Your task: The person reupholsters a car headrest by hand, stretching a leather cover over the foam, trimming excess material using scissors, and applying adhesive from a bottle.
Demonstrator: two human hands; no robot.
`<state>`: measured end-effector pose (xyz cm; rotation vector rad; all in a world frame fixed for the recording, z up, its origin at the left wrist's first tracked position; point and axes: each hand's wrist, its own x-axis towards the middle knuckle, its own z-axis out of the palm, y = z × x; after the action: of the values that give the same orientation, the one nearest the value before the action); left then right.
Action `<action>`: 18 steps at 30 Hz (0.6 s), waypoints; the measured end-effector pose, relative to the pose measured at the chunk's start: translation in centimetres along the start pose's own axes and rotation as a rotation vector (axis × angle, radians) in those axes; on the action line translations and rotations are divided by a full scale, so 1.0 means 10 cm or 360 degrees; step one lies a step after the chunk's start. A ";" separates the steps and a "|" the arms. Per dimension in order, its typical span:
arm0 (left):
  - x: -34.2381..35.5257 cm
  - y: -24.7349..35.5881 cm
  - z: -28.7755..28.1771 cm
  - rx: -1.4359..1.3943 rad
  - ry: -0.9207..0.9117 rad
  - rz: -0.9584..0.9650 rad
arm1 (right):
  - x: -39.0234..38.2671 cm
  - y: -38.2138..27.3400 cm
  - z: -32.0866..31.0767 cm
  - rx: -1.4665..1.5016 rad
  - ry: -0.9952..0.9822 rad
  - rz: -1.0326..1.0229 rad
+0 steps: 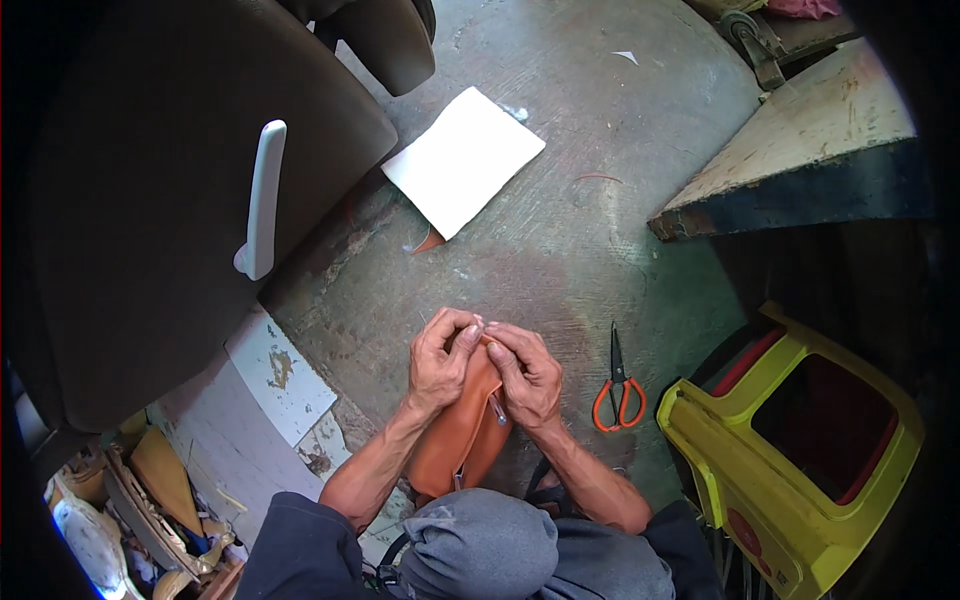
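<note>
Fingers point(513, 338) on orange pouch point(446, 440); far end

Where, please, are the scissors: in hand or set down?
Set down: the scissors lie on the floor, apart from left hand and right hand.

A bag point(440, 452) sits between the hands point(531, 386). Scissors point(617, 370) lie to their right and a sheet point(465, 165) ahead, both on the floor point(570, 265).

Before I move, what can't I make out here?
In the head view:
Orange pouch: lower end hidden behind grey cloth.
Pouch's pinched edge: covered by the left hand and right hand.
Orange scrap: partly hidden by the white sheet.
Dark brown panel: cut off at the picture's dark left edge.
</note>
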<state>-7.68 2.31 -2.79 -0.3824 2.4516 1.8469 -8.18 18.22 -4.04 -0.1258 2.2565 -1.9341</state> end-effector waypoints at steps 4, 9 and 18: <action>-0.06 -0.09 0.02 -0.0145 0.0096 0.0166 | 0.04 -0.02 0.00 -0.0004 -0.0047 0.0000; -0.03 -0.15 -0.10 -0.0429 -0.0056 0.0085 | 0.08 -0.09 0.01 -0.0053 -0.0072 -0.0071; 0.08 -0.36 -0.35 -0.0762 -0.0526 -0.0263 | 0.23 -0.42 0.06 -0.0323 -0.0215 0.0132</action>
<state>-7.21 -2.12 -5.33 -0.2585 1.7082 2.1992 -10.52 16.60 -0.15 -0.1788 2.3229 -1.6031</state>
